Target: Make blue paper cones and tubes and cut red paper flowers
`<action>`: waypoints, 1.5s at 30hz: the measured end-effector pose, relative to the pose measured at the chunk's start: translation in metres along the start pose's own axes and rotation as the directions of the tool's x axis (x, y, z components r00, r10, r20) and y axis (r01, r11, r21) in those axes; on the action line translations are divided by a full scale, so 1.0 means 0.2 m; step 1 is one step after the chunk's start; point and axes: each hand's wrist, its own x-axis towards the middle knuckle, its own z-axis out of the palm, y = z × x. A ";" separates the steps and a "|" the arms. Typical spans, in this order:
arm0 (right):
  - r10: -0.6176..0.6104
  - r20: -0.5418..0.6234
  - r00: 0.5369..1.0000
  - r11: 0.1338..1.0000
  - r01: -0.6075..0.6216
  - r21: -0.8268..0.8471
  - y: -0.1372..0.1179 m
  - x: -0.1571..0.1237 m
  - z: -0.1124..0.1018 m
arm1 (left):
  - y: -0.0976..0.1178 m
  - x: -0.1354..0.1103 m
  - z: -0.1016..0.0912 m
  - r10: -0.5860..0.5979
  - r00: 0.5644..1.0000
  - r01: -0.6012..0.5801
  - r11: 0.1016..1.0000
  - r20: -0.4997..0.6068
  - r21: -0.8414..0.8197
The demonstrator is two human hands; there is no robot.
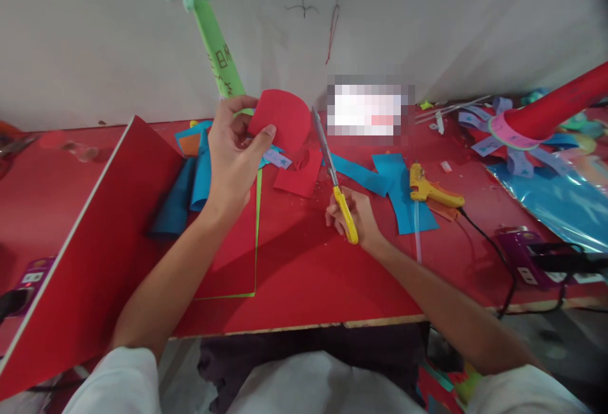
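Observation:
Raised over the table, my left hand [236,154] pinches a rounded piece of red felt or foam sheet [285,119] between thumb and fingers. My right hand [356,214] is closed on the yellow handles of a pair of scissors [336,180]. Their blades point up and away, just right of the red piece and apart from it; they look closed together. Below the red piece lies a red offcut [300,175]. Blue strips [363,173] are spread to the right of the scissors.
A yellow glue gun [434,191] lies right, its cord running to a purple power strip [532,259]. A red board [102,230] stands tilted at left beside rolled blue sheets [175,202]. A green star-topped stick [216,43] leans on the wall. A red tube [560,100] is at far right.

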 end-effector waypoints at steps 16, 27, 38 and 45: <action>-0.281 0.137 0.950 0.388 0.243 -0.889 0.11 0.08 -0.09 | -0.01 -0.06 0.07 -0.088 0.988 0.103 0.987 0.127 -0.122; -0.385 0.146 0.911 0.423 0.315 -0.850 0.11 0.08 -0.08 | -0.02 -0.17 0.18 -0.225 0.947 0.289 0.908 0.231 -0.303; -0.416 -0.281 0.865 0.903 0.355 -0.244 -0.09 0.05 -0.18 | -0.07 -0.20 0.19 -0.049 0.976 0.029 0.995 0.211 0.098; -0.099 -0.038 0.994 0.972 0.104 0.209 -0.01 0.09 -0.10 | -0.13 -0.25 0.20 0.117 0.949 -0.191 0.953 0.294 0.237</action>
